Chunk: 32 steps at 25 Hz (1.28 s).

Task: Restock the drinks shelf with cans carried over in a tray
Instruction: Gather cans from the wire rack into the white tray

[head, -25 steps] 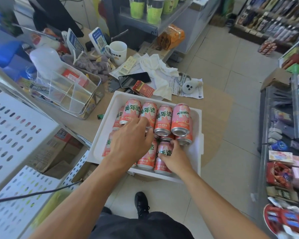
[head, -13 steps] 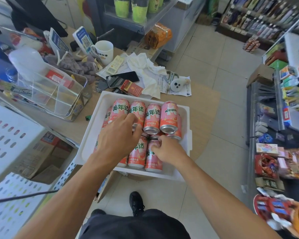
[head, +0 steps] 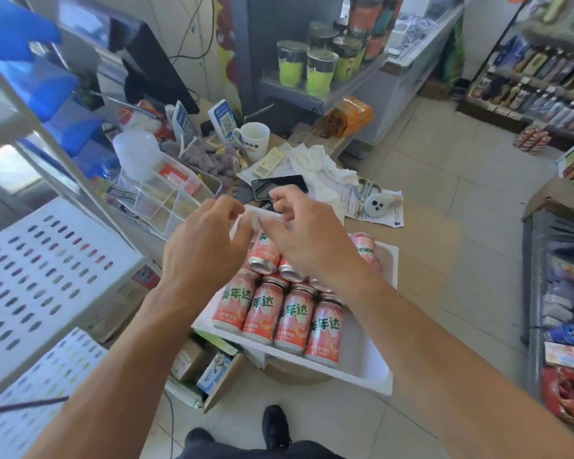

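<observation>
The head view showed, nearest the person, a black shoe (head: 274, 425) on the tiled floor and below the counter edge an open cardboard box (head: 209, 376) of small cartons. Just beyond sat the white tray (head: 362, 372), its near corner overhanging the wooden counter (head: 424, 246). In it a near row of four pink Mirinda cans (head: 279, 314) stood side by side, with more cans packed behind them, partly hidden by the wrists.

Both hands had left the cans. Half a second before, the left hand (head: 203, 246) lay over the cans on the left and the right hand (head: 307, 240) pressed on the near row; now both were lifted above the far half of the tray, close together but not touching, fingers loosely curled and gripping nothing that could be made out, though motion blur smeared the fingertips. The camera had also tipped up, bringing more of the shop into view.

That read as the arranging being finished: the cans looked squared up, and the next step was probably taking the tray by its edges to carry it.

Farther off lay a black phone (head: 279, 187), a white cloth (head: 318, 167) and a white mug (head: 255, 140), then stocked shelves (head: 527, 87) across the aisle.
</observation>
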Available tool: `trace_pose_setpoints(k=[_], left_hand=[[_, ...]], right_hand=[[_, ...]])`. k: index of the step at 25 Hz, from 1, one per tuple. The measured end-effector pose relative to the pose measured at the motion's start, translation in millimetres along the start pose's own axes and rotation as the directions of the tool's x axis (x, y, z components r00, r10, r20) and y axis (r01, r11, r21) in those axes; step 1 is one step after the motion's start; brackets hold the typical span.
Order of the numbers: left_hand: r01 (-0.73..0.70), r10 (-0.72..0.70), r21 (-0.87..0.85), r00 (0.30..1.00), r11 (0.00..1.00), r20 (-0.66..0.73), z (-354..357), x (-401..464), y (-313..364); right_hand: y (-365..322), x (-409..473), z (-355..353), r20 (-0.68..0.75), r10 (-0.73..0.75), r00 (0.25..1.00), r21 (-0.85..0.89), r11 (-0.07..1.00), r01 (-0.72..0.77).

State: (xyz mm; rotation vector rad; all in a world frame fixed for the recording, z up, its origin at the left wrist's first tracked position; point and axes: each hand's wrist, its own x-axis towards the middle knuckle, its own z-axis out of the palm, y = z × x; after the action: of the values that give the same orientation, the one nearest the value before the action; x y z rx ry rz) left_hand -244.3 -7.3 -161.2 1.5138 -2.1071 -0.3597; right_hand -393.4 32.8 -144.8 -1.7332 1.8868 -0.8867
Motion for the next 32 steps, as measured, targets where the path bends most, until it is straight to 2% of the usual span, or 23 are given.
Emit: trace_pose_setpoints(k=[3,7,10,16,21,24,28,32], left_hand=[[0.030,-0.031,-0.012,0.993,0.999,-0.111,-34,4,-12],[0.142,-0.137,-0.001,0.956,0.990,-0.261,-87,-3,-38],[0.218,-0.196,0.018,0.912,0.976,-0.361,-130,-10,-56],[0.351,-0.289,0.004,0.777,0.936,-0.559,-224,-51,-106],[0.513,-0.382,0.008,0.650,0.858,-0.657,-278,-93,-150],[0.545,-0.373,0.021,0.600,0.838,-0.708,-300,-114,-180],[0.562,-0.365,0.053,0.603,0.825,-0.709,-318,-123,-209],[0.569,-0.370,0.067,0.615,0.820,-0.697,-327,-124,-234]], right_hand=[[-36,21,-2,-0.031,-0.177,0.984,-0.079,0.982,0.174],[-86,47,10,-0.017,-0.347,0.938,-0.094,0.934,0.344],[-125,59,24,0.002,-0.465,0.885,-0.085,0.882,0.463],[-226,65,84,0.094,-0.668,0.738,0.042,0.744,0.667],[-296,52,144,0.149,-0.754,0.640,0.194,0.657,0.729],[-333,47,179,0.183,-0.784,0.593,0.250,0.620,0.743],[-379,50,219,0.214,-0.791,0.574,0.289,0.612,0.736],[-420,60,257,0.249,-0.778,0.577,0.256,0.628,0.735]])
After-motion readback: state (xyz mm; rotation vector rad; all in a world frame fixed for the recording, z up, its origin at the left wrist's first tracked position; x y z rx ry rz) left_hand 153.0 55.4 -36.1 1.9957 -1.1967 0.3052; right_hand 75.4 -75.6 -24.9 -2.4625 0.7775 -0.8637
